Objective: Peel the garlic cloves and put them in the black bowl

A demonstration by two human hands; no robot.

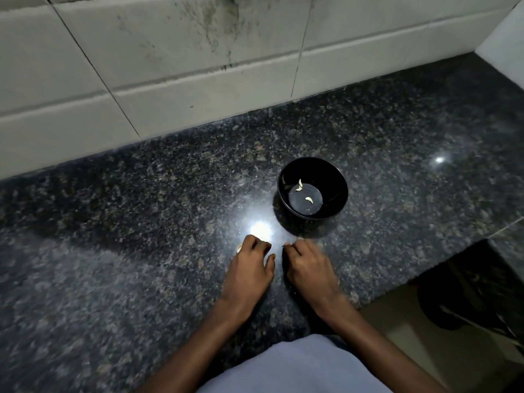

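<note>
The black bowl [337, 177] stands on the dark granite counter [141, 222], just beyond my hands. Inside it lie three pale peeled garlic cloves [308, 199]. My left hand [249, 265] rests knuckles-up on the counter with its fingers curled down over a garlic clove [239, 247]; a pale bit shows at the hand's left edge and another by the thumb. My right hand [307, 268] sits close beside it, fingers curled under. What the right fingertips hold is hidden.
A white tiled wall [198, 66] runs along the back of the counter. The counter's front edge drops away at the right, where a dark bin with a black bag [467, 296] stands on the floor. A bright light glare [261, 229] lies ahead of my left hand.
</note>
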